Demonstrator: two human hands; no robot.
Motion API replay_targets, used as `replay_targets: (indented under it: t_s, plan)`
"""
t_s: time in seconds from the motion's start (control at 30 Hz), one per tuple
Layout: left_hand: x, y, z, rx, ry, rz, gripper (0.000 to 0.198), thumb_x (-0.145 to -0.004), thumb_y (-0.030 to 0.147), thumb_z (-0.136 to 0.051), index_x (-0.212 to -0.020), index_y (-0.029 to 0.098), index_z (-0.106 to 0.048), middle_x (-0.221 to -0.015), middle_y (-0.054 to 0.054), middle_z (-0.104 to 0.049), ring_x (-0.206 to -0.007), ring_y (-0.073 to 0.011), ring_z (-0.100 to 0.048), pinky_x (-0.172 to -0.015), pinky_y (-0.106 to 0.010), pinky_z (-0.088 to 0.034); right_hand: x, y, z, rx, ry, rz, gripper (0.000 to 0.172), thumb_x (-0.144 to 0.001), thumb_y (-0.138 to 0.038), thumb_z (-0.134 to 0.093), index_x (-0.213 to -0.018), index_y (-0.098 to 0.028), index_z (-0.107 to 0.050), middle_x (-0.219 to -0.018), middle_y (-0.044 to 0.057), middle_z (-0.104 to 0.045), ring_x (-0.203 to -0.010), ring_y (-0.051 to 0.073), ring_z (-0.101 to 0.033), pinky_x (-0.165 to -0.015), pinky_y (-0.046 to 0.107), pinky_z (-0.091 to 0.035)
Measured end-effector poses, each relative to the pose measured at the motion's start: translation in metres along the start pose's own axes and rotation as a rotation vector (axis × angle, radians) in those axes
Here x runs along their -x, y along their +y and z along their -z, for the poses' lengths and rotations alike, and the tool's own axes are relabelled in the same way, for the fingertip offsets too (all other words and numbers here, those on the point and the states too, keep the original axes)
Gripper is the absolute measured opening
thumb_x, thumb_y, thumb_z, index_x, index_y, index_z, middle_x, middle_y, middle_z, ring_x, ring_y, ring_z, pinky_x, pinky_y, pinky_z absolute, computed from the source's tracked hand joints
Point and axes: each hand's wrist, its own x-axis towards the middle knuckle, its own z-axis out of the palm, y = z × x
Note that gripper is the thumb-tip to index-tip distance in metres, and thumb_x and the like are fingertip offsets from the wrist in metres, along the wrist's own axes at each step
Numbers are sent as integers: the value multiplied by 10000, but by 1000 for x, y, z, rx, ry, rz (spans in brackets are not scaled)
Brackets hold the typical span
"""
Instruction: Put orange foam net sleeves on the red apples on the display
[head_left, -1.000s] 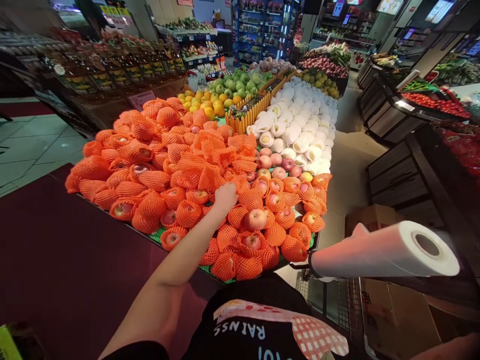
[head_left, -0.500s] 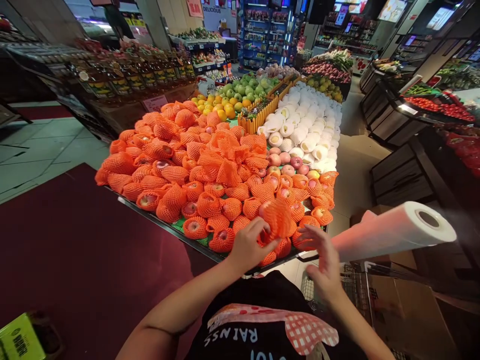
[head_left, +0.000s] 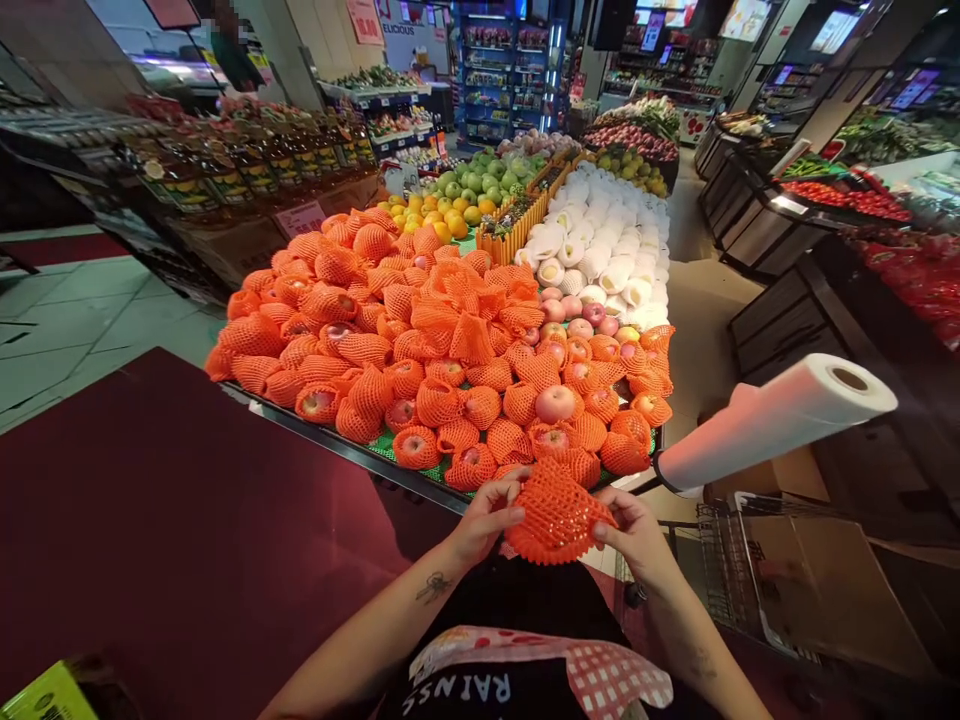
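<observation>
The net sleeve [head_left: 556, 515] is orange and mesh-patterned, the bare apple [head_left: 555, 403] pinkish-red.

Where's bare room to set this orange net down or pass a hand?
Set-down: the bare dark red surface, between the black display edge and the green package at lower left. Passing: over the aisle floor, between the white-wrapped fruit and the dark counter. Crowded: the netted apples, only slivers of green mat showing.

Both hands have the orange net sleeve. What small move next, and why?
Probably ease the orange net sleeve wider open: the left hand and right hand pinch its opposite sides, it looks flattened, and a bare apple lies just beyond.
</observation>
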Motion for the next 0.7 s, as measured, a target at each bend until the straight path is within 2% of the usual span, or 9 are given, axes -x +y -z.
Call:
replay_targets:
  t_s: [0.07,0.13,0.23,0.3,0.37,0.43,0.5,0.57,0.7]
  plan:
    - [1,-2,2,-60,5,-6,614,-528,478,-922,-564,185,-384,-939,-57,-603,-1006,-241,-530,-850,-305,-391,3,-2,-6,-25,-56,73,439,-604,-572,-905,-649,-224,-641,-630,-2,-582,-582,151,-524,-545,263,-430]
    - [2,-4,2,-79,-23,-19,609,-567,432,-920,-606,193,-362,-804,-4,-528,-834,-168,-499,-761,-268,-384,3,-5,-12,-71,-88,152,482,-622,-690,-836,-713,-241,-685,-847,50,-655,-796,223,-613,-711,329,-503]
    - [3,-7,0,-42,-86,-34,592,-621,366,-910,-682,205,-344,-728,52,-431,-692,-104,-404,-675,-230,-355,2,-5,-26,-151,-59,131,616,-740,-814,-637,-1073,-305,-730,-1275,86,-636,-1210,315,-566,-1000,421,-463]
    - [5,-9,-2,-19,-131,-38,579,-631,343,-910,-742,214,-357,-753,56,-446,-699,-100,-417,-678,-225,-368,1,1,-35,-190,-55,37,682,-755,-787,-652,-1270,-339,-654,-1386,73,-604,-1323,309,-508,-1085,430,-407]
    - [5,-10,-2,-7,-145,-44,571,-626,321,-917,-811,221,-386,-829,42,-498,-755,-111,-474,-713,-233,-399,-1,10,-39,-196,-104,-46,675,-692,-692,-790,-1248,-329,-667,-1311,64,-659,-1260,293,-563,-1069,413,-417]
    - [4,-9,0,-9,-119,-52,575,-614,300,-925,-890,229,-425,-887,36,-526,-795,-118,-510,-736,-234,-416,-1,18,-37,-170,-156,-112,537,-638,-561,-891,-1063,-275,-729,-1077,45,-729,-1028,250,-653,-942,366,-476]
    - [1,-7,5,-35,-113,-25,595,-602,310,-932,-983,236,-481,-850,51,-527,-745,-105,-500,-705,-223,-405,-2,21,-27,-149,-158,-154,380,-622,-458,-927,-836,-225,-716,-824,2,-704,-764,176,-631,-767,297,-485]
    - [-5,-7,12,-106,-186,81,568,-641,412,-904,-1046,218,-557,-744,64,-506,-644,-91,-446,-624,-213,-356,-1,20,-15,-189,-106,-157,355,-616,-406,-937,-723,-207,-664,-696,-34,-641,-621,123,-550,-641,243,-434]
    - [-18,-12,15,-303,-361,311,509,-776,645,-721,-733,142,-659,-593,42,-447,-546,-85,-342,-524,-237,-250,-5,16,0,-355,-42,-101,346,-650,-399,-924,-701,-213,-638,-660,-53,-606,-586,98,-509,-592,211,-393]
